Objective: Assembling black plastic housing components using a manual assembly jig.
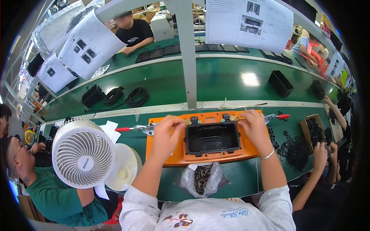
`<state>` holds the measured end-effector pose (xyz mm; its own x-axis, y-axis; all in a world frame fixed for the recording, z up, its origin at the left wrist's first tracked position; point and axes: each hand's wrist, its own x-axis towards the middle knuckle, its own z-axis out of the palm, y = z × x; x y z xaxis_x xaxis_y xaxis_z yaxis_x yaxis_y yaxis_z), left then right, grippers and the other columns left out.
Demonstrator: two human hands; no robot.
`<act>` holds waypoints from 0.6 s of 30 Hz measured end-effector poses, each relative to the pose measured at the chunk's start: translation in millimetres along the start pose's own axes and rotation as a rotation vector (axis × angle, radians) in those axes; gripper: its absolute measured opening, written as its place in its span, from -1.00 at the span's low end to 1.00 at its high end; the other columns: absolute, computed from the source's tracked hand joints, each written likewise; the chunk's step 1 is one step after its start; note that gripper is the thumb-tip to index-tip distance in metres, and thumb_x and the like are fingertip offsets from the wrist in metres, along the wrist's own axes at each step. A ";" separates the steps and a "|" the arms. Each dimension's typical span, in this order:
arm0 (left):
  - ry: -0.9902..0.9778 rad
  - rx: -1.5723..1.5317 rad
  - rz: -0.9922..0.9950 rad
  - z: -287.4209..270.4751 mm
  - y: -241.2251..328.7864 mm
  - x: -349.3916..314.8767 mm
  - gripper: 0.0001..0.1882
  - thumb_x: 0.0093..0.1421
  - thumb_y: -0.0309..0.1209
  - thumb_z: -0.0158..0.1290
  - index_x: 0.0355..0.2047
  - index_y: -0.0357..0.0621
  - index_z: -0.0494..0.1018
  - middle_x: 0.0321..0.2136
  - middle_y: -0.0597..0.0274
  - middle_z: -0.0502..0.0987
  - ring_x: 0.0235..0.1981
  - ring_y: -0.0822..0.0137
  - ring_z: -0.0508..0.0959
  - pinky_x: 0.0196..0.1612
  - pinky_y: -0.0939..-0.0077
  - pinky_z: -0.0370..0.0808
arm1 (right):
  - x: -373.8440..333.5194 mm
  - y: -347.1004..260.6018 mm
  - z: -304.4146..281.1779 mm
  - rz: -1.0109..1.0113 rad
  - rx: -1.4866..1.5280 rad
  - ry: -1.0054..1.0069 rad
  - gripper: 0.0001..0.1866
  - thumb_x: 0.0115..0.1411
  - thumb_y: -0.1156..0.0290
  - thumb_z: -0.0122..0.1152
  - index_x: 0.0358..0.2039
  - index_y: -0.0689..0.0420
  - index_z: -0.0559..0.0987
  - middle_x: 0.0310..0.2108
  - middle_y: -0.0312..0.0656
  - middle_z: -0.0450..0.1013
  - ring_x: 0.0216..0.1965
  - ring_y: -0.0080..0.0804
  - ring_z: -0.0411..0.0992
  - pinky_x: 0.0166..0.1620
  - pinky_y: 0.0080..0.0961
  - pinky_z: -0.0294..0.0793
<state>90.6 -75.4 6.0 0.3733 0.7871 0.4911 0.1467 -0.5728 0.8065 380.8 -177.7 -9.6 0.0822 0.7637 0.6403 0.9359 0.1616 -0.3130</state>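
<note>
A black rectangular plastic box (212, 138), its open side up, sits in an orange fixture (250, 148) on the green bench. Two black latches (194, 120) stand at the box's far edge. At the far left corner, my left hand (168, 129) has its fingers closed on a small brass-coloured piece (188, 122). My right hand (253, 127) is closed the same way on another brass-coloured piece (234, 118) at the far right corner. The fingers partly hide both pieces. A clear plastic bag (216, 181) of small metal pins (202, 179) lies in front of the fixture.
Red-handled toggle clamps (283, 116) flank the fixture. A white fan (83, 154) stands at left. Black small parts (295, 152) and a cardboard box (313, 129) lie at right, near a co-worker's hands (320, 154). Coiled black cables (137, 97) rest on the conveyor behind.
</note>
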 end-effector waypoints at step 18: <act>-0.018 0.329 0.143 19.7 -40.7 10.1 -0.90 -0.06 -0.60 0.18 -0.48 -0.20 0.52 -0.39 0.21 0.51 -0.29 0.16 0.48 -0.20 0.31 0.36 | -2.0 -2.1 -9.3 -0.037 -0.110 -0.087 -0.85 -0.13 0.54 0.33 -0.48 0.14 0.56 -0.22 -0.19 0.43 -0.13 -0.25 0.37 -0.06 -0.30 0.21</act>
<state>106.4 -48.6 -28.4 0.4270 0.6915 0.5827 0.3777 -0.7219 0.5798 381.9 -185.4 -3.8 0.0215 0.8104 0.5855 0.9700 0.1250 -0.2086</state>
